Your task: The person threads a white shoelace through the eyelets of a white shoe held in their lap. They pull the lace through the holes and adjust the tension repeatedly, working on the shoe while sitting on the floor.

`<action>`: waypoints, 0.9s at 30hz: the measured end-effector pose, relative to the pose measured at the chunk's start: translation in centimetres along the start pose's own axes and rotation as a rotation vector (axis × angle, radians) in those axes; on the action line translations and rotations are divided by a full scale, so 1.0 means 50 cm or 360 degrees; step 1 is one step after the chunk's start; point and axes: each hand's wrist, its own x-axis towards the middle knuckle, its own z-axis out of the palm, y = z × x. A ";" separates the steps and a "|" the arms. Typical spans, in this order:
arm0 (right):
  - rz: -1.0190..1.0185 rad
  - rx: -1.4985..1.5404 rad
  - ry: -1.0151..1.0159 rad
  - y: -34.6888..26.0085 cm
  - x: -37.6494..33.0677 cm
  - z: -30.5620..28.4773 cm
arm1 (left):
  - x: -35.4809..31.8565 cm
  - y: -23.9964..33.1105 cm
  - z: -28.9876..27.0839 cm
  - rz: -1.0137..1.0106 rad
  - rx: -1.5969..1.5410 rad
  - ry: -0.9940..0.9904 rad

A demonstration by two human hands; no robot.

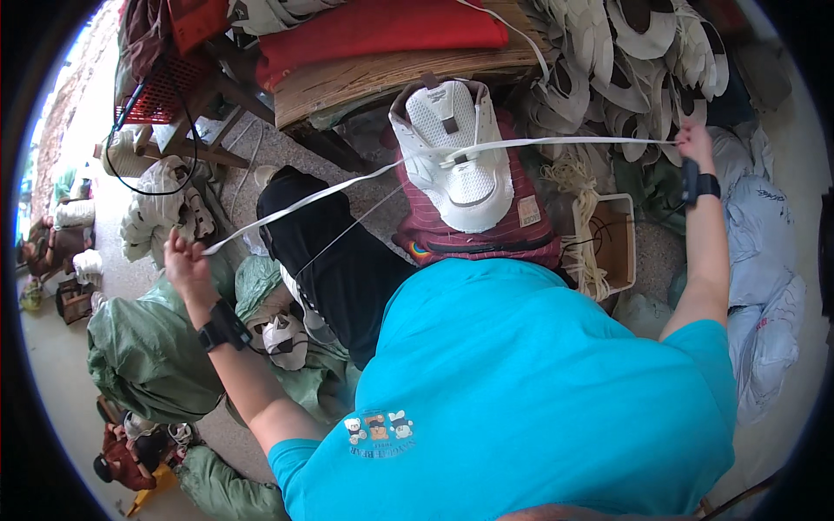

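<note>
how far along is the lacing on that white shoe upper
Early on. Done: the white lace already passes through the white shoe upper on the lap, roughly at its middle. In hand: the left hand and right hand each grip one end, pulled out wide and taut. Left: both ends remain long and loose, and I can't make out lace crossing elsewhere on the upper.
</note>
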 end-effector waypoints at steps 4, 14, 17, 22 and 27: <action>-0.0251 -0.0452 -0.0431 0.142 -0.229 0.220 | -0.196 -0.065 0.251 -0.0138 0.0436 -0.0516; -0.0382 -0.0858 -0.1656 0.285 -0.535 0.485 | -0.440 -0.321 0.499 -0.0126 0.0794 -0.1330; -0.0497 -0.0949 -0.1700 0.304 -0.531 0.483 | -0.458 -0.339 0.484 -0.0351 0.0837 -0.1464; -0.0542 -0.1031 -0.1731 0.297 -0.539 0.488 | -0.468 -0.330 0.489 -0.0364 0.1054 -0.1456; -0.0166 -0.0965 -0.1754 0.284 -0.525 0.497 | -0.462 -0.314 0.504 -0.0457 0.1074 -0.1441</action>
